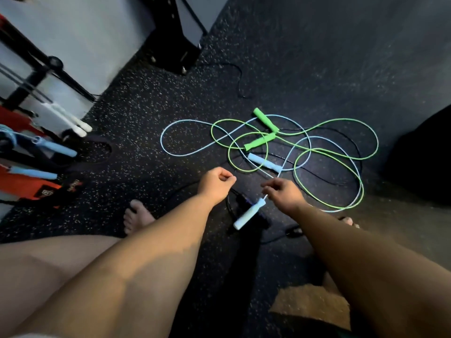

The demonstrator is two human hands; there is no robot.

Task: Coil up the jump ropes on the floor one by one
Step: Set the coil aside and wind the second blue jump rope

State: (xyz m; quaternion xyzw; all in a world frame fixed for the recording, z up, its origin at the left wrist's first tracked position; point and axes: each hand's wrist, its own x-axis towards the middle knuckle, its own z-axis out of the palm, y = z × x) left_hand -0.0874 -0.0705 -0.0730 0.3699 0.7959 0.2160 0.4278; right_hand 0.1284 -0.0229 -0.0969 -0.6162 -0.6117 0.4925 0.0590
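Floor (151, 113): dark speckled rubber, matt, grainy. Green rope (341, 152) and blue rope (175, 152): smooth glossy plastic cord. Blue handle (249, 213): matt, plastic-looking.

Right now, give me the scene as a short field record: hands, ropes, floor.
left hand: closed, fingertips pinched; what it holds cannot be told
right hand: pinching the light blue rope's cord just above one handle
hanging blue handle: dangles below the right hand
second blue handle: lies on the floor
light blue rope: loose loops, uncoiled
green rope: uncoiled, overlaps the blue loops
green handles: both lie on the floor, close together
floor: dark, speckled
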